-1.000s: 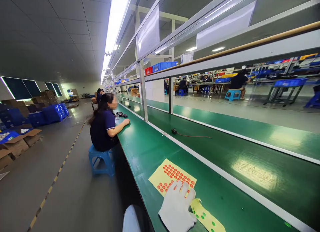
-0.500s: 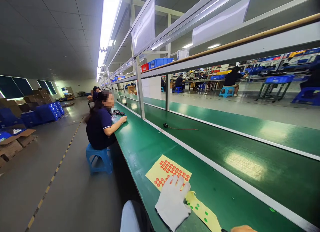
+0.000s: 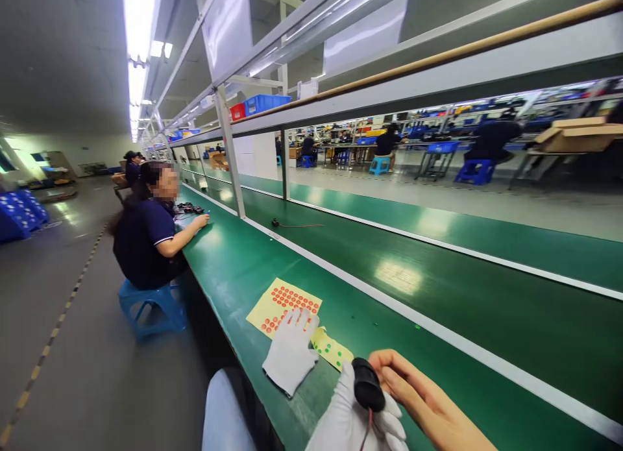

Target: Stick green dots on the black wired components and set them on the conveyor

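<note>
My left hand (image 3: pixel 335 415), in a white glove, is closed around a black cylindrical part (image 3: pixel 368 385) with a thin red wire hanging from its lower end. From the right, my bare right hand (image 3: pixel 413 389) reaches to the part, its bent fingers closed at the part's side; the fingertips are partly hidden. Just beyond my hands lies a yellow strip with green round stickers (image 3: pixel 335 352). An empty white glove (image 3: pixel 291 357) rests palm-down, partly over a yellow sheet of red round stickers (image 3: pixel 285 302).
The green workbench (image 3: pixel 302 412) runs away to the far left. A black part with a red wire (image 3: pixel 276 222) lies beyond the white divider strip (image 3: pixel 341 274). A co-worker (image 3: pixel 148 237) sits on a blue stool (image 3: pixel 150 305) at the left. A metal post (image 3: pixel 228 152) rises from the bench.
The view has swung right and the bench scene has shifted left. Both my hands have come into fuller view, together at the black cylindrical part. The glove and sticker sheets lie as before.
</note>
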Tool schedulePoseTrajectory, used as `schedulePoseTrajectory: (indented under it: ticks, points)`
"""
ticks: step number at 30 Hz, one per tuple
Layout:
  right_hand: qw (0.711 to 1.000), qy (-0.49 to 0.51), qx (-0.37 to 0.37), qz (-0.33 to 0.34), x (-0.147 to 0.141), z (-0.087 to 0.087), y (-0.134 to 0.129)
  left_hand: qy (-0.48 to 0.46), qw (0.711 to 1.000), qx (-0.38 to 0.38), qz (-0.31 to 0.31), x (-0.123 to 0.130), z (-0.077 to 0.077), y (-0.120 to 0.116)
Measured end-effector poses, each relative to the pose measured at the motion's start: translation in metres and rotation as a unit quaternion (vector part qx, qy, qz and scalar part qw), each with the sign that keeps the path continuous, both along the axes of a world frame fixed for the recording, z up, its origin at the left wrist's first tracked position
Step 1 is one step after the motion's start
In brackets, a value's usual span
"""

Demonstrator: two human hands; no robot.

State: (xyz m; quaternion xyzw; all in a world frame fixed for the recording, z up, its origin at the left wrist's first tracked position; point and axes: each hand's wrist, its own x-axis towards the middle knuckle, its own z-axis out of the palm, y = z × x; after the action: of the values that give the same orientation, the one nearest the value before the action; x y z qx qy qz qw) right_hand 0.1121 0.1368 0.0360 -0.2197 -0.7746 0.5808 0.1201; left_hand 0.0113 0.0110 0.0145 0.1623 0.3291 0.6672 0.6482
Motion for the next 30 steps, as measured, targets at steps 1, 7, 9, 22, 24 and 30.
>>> schedulePoseTrajectory:
  ticks: [1,7,9,22,24,30]
  points:
    - [1.000,0.000,-0.003,-0.006,0.000,0.004,-0.002,0.004,1.000,0.000,-0.001,0.000,0.001,0.001]
    - [1.000,0.013,-0.022,0.003,0.001,0.008,-0.006,0.070,0.997,-0.002,0.017,0.001,0.005,0.002]
    - [1.000,0.017,-0.018,0.005,0.003,0.009,-0.006,0.101,0.995,-0.003,0.025,0.001,0.007,0.003]
    - [0.965,0.138,0.196,0.108,0.033,0.023,-0.010,0.609,0.771,0.065,0.173,-0.013,-0.013,0.002]
    - [0.961,0.121,0.222,0.109,0.033,0.022,-0.009,0.638,0.737,0.104,0.197,-0.013,-0.013,0.004]
    - [0.965,0.120,0.209,0.107,0.025,0.029,-0.006,0.687,0.643,0.193,0.277,-0.018,0.000,0.003]
